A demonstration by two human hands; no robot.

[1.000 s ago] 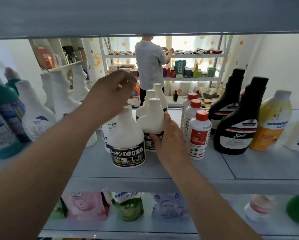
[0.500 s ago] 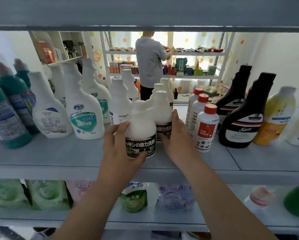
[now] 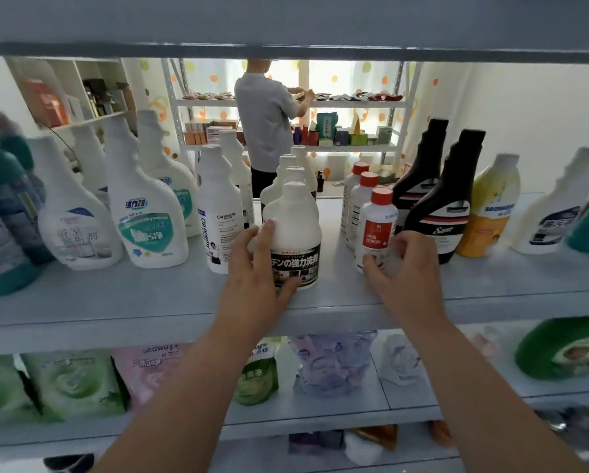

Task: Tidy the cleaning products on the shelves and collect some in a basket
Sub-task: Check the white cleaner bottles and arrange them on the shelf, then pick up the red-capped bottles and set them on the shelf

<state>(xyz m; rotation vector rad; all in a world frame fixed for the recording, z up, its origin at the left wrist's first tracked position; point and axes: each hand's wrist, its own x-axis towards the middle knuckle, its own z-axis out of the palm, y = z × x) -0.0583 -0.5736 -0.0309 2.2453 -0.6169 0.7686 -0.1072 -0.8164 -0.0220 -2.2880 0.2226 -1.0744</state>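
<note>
Both forearms reach forward. The left hand wraps a white bottle; the right hand curls its fingers round a red-capped bottle.

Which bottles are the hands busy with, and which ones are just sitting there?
Busy with:
black-label bottle, held by the left hand
red-capped bottle, held by the right hand

Just sitting:
Oil enemy bottle
black Sam bottle
yellow seaways bottle
green pouch on the shelf below
</note>
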